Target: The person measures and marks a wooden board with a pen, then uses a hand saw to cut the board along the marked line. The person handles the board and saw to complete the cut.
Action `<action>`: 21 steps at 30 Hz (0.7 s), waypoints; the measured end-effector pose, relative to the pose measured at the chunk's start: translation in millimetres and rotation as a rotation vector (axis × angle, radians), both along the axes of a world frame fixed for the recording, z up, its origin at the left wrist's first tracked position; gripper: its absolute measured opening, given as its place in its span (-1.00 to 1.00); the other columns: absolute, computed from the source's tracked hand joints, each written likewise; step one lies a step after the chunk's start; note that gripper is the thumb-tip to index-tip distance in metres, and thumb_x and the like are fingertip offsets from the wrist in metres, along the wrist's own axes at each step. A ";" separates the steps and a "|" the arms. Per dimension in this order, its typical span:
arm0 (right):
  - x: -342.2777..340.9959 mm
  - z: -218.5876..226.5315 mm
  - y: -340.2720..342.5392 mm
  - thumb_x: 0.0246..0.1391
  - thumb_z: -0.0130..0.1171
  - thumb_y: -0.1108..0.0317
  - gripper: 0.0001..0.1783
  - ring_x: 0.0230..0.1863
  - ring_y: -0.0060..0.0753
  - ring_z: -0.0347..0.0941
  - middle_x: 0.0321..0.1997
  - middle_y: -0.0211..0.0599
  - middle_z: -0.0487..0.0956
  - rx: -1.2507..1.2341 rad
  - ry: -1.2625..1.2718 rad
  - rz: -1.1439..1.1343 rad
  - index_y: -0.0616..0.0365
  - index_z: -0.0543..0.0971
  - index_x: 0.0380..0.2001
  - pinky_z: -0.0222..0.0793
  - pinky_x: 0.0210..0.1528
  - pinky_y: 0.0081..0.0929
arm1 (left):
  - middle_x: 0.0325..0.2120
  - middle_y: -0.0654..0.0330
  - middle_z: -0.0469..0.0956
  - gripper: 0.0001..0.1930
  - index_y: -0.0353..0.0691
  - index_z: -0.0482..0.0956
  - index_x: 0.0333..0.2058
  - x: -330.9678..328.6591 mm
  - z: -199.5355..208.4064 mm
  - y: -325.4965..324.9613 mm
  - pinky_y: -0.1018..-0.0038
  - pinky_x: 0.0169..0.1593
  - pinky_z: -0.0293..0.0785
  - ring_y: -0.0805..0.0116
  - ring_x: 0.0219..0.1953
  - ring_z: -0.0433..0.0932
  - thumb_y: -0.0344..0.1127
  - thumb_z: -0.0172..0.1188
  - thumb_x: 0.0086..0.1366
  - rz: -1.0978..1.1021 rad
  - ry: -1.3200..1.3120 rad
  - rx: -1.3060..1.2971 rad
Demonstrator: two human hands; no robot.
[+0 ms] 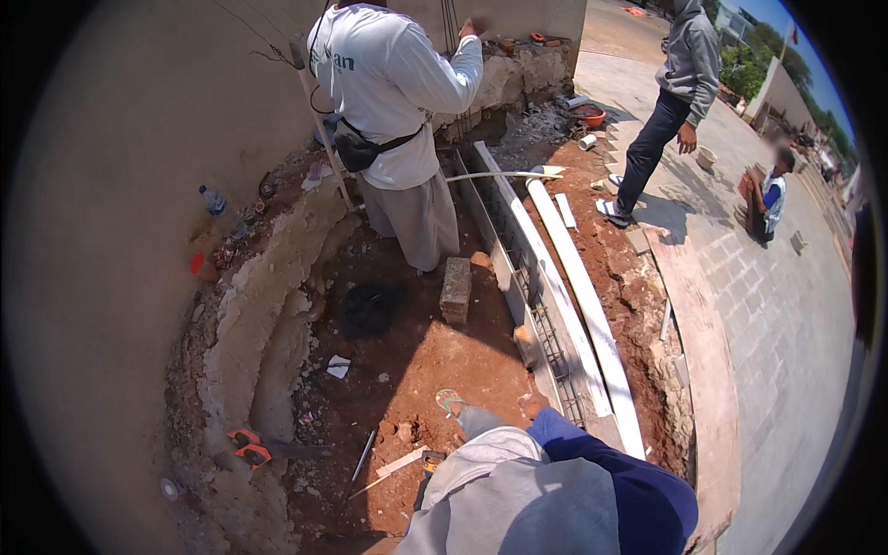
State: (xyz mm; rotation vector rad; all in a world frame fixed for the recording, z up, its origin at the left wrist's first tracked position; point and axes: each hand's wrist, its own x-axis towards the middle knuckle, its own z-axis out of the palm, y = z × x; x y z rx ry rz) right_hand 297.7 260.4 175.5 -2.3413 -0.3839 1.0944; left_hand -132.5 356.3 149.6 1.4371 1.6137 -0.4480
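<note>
My right hand [534,404] is at the end of a dark blue sleeve, beside the near end of the formwork board [507,277]. Its fingers are small and partly hidden, so whether they grip anything cannot be told. Steel rebar [546,338] lies inside the trench between the boards, just beyond that hand. Along the right side run a long white board [546,268] and a white pipe [592,319]. My left hand does not show. A yellow and black tool [431,460] lies by my leg, near a pale wooden strip [403,461].
An orange-handled saw [250,450] rests at the left ledge. A block [455,290] stands on the red soil. A person in a white shirt [388,92] stands ahead; another in a grey hoodie [692,65] is on the paving, and one [770,199] crouches farther right.
</note>
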 end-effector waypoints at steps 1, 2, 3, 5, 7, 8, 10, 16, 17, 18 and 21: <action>15.7 -1.0 13.0 0.19 0.15 -0.02 -0.58 -0.40 -0.24 0.64 -0.43 -0.18 0.69 0.012 -0.036 -0.024 0.15 0.67 -0.34 0.51 -0.30 -0.31 | -0.24 0.02 0.68 -0.57 -0.29 0.59 -0.12 6.7 1.9 15.4 0.20 -0.11 0.57 0.10 -0.20 0.67 0.00 0.14 0.29 -0.259 0.058 0.111; 26.9 -11.2 29.0 0.20 0.13 -0.06 -0.56 -0.41 -0.24 0.63 -0.45 -0.21 0.69 0.001 -0.059 -0.016 0.13 0.68 -0.33 0.50 -0.32 -0.34 | -0.23 0.01 0.68 -0.56 -0.29 0.59 -0.11 12.8 6.1 40.1 0.20 -0.09 0.57 0.09 -0.18 0.67 0.01 0.15 0.28 -0.172 0.004 0.086; 34.9 -19.4 37.1 0.20 0.12 -0.09 -0.53 -0.40 -0.22 0.63 -0.45 -0.21 0.69 0.021 -0.011 -0.057 0.11 0.70 -0.35 0.49 -0.29 -0.32 | -0.22 0.00 0.68 -0.54 -0.29 0.59 -0.10 25.7 7.0 66.2 0.20 -0.07 0.58 0.08 -0.17 0.67 0.02 0.15 0.28 -0.015 -0.092 0.039; 35.1 -22.5 63.0 0.19 0.09 -0.15 -0.47 -0.36 -0.14 0.62 -0.43 -0.18 0.69 0.114 0.183 -0.184 0.08 0.74 -0.42 0.47 -0.20 -0.24 | -0.37 -0.01 0.64 -0.69 -0.29 0.49 -0.39 69.5 52.9 132.5 0.15 -0.32 0.62 0.09 -0.32 0.69 -0.12 0.13 0.36 0.587 -0.497 -0.086; 26.4 0.6 100.0 0.22 0.00 -0.22 -0.37 -0.42 -0.17 0.61 -0.52 -0.26 0.68 0.073 0.039 0.052 0.06 0.74 -0.55 0.46 -0.22 -0.21 | -0.51 0.13 0.58 -0.68 -0.26 0.46 -0.46 74.0 80.1 189.3 0.35 -0.45 0.58 0.25 -0.45 0.65 -0.13 0.14 0.37 0.734 -0.665 0.045; 27.1 14.7 108.7 0.23 -0.05 -0.26 -0.32 -0.45 -0.19 0.61 -0.56 -0.30 0.67 0.047 -0.039 0.150 0.04 0.73 -0.62 0.46 -0.23 -0.20 | -0.53 0.18 0.55 -0.68 -0.25 0.47 -0.44 81.7 87.7 214.5 0.36 -0.45 0.57 0.27 -0.45 0.63 -0.12 0.13 0.38 0.731 -0.681 0.069; 34.5 42.9 121.2 0.23 -0.09 -0.28 -0.26 -0.47 -0.18 0.60 -0.58 -0.32 0.66 0.061 -0.040 0.167 0.03 0.71 -0.71 0.46 -0.24 -0.20 | -0.55 0.21 0.51 -0.72 -0.23 0.47 -0.44 110.1 115.6 242.7 0.36 -0.44 0.55 0.29 -0.46 0.62 -0.16 0.14 0.36 0.763 -0.672 0.099; 79.4 35.7 118.5 0.25 -0.06 -0.28 -0.26 -0.49 -0.30 0.62 -0.59 -0.29 0.66 0.000 -0.015 -0.003 0.11 0.69 -0.66 0.50 -0.29 -0.34 | -0.45 0.09 0.62 -0.79 -0.19 0.45 -0.45 107.1 48.4 222.4 0.21 -0.30 0.59 0.11 -0.33 0.70 -0.20 0.14 0.30 0.651 -0.543 -0.062; 83.2 31.8 111.2 0.26 -0.02 -0.24 -0.31 -0.50 -0.31 0.62 -0.57 -0.29 0.66 0.041 0.033 -0.072 0.13 0.68 -0.62 0.50 -0.31 -0.36 | -0.44 0.07 0.62 -0.79 -0.20 0.47 -0.44 101.3 42.9 204.0 0.19 -0.30 0.59 0.09 -0.32 0.69 -0.21 0.14 0.29 0.656 -0.492 -0.120; 88.8 25.3 97.2 0.27 0.01 -0.20 -0.35 -0.50 -0.33 0.62 -0.56 -0.28 0.67 0.076 0.079 -0.156 0.14 0.68 -0.58 0.51 -0.33 -0.37 | -0.42 0.04 0.63 -0.79 -0.22 0.50 -0.44 102.5 42.7 185.7 0.16 -0.30 0.59 0.08 -0.30 0.69 -0.21 0.14 0.28 0.647 -0.439 -0.187; 95.2 28.1 89.0 0.25 0.06 -0.16 -0.42 -0.50 -0.37 0.63 -0.52 -0.25 0.67 0.029 0.063 -0.227 0.19 0.63 -0.45 0.51 -0.44 -0.33 | -0.42 0.02 0.64 -0.75 -0.28 0.52 -0.44 87.6 22.1 150.3 0.11 -0.31 0.59 0.05 -0.33 0.68 -0.19 0.15 0.27 0.649 -0.345 -0.342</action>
